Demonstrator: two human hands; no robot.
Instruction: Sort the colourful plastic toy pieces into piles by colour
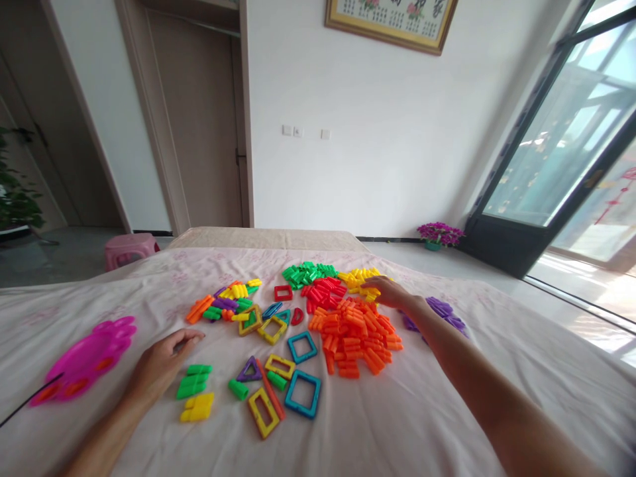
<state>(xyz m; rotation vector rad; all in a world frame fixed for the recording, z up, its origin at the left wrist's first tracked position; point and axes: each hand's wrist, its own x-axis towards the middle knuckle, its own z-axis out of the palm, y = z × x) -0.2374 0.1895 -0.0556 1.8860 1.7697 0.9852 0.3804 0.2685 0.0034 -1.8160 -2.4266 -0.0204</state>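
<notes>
My right hand reaches to the far pile of yellow plastic building blocks, its fingers bent down around a yellow block at the pile's near right edge; the fingertips are partly hidden. On the near left, my left hand rests on the cloth with fingers loosely stretched and nothing in them. Just right of it lie joined green blocks and a yellow pair. Beside the yellow pile are heaps of red blocks, green blocks and orange blocks. Purple blocks lie behind my right forearm.
A mixed-colour row of blocks lies left of centre. Magnetic frames, including a blue square and a yellow rectangle, are scattered mid-table. A pink tray sits at the left on the tablecloth. A pink stool stands beyond.
</notes>
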